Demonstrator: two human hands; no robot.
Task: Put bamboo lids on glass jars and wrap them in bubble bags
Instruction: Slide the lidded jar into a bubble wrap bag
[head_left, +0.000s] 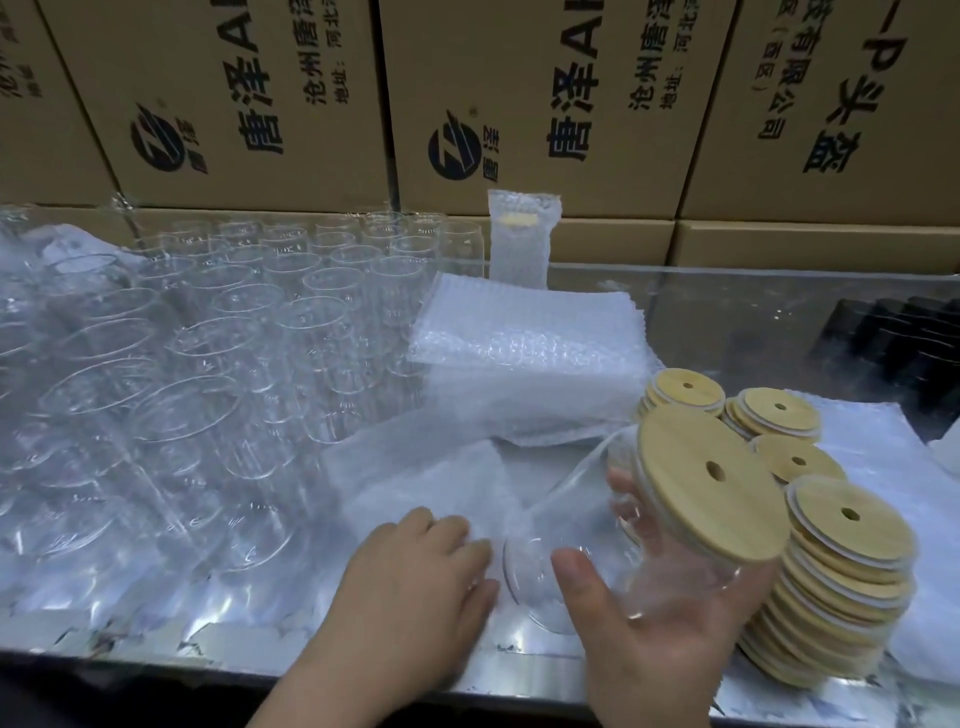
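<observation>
Rows of open clear glass jars (218, 332) crowd the left of the shiny surface (753, 322). A stack of white bubble bags (524, 343) sits mid-surface, and stacks of round bamboo lids (841, 587) stand by the front right edge. Printed cardboard boxes (545, 104) wall the back. Near the front edge, the right hand (660, 639) cups a tilted clear glass jar (649, 566) capped with a holed bamboo lid (711, 478). The left hand (415, 577) presses palm-down, fingers nearly straight, on a flat bubble bag (415, 467).
</observation>
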